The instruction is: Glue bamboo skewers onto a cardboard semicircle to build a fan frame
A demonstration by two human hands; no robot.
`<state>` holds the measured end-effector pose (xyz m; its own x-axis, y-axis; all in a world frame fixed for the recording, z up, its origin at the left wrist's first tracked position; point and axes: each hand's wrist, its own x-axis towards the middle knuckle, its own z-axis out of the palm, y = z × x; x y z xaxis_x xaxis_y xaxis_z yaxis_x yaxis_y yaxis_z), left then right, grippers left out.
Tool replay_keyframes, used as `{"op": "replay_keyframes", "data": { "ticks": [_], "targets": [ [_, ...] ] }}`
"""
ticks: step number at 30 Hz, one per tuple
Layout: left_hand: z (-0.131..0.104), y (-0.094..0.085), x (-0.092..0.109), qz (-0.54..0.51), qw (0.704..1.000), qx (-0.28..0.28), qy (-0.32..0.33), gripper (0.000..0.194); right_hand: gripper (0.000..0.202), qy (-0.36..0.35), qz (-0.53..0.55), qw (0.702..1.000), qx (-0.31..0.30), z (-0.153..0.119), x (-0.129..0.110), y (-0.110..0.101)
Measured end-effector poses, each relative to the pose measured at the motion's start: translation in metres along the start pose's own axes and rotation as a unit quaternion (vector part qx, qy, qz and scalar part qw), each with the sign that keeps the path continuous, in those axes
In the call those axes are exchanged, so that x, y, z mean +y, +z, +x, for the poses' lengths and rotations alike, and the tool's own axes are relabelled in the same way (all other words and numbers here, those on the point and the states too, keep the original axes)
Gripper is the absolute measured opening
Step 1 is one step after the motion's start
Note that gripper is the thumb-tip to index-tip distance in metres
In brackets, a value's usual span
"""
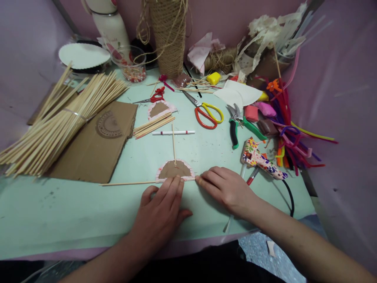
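A half-round cardboard piece [169,170] with a pink-and-white edging lies flat near the table's front. Along its straight edge runs a thin wooden stick [129,183], which extends far to the left. My left hand [161,204] presses its fingertips on the stick and the straight edge, with the thumb spread away. At the right corner, the fingertips of my right hand [226,188] are together at the stick's right end. Another stick [173,143] stretches from the middle of the half-round piece across a white pen [188,132].
Skewers [67,118] lie on a cardboard sheet [88,157] at the left. Yellow-and-red scissors [207,114], green-handled pruners [234,129] and a floral glue gun [259,159] lie at the right. Behind stand a twine roll [169,39] and a bottle [110,29].
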<state>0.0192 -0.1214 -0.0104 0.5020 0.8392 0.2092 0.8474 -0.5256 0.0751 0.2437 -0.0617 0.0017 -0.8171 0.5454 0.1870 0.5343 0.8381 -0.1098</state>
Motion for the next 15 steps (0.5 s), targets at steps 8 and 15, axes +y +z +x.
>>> {"op": "replay_keyframes", "data": {
  "ticks": [8, 15],
  "targets": [
    [0.001, -0.0015, 0.0, 0.002, 1.0, 0.0, 0.003, 0.044, 0.026, 0.004, -0.002, 1.0, -0.009, -0.0001, 0.0, -0.0004],
    [0.0002, -0.0004, 0.0, -0.001, 1.0, 0.005, 0.002, 0.044, 0.026, 0.002, -0.003, 1.0, -0.003, -0.0003, 0.0001, 0.0003]
  ]
}}
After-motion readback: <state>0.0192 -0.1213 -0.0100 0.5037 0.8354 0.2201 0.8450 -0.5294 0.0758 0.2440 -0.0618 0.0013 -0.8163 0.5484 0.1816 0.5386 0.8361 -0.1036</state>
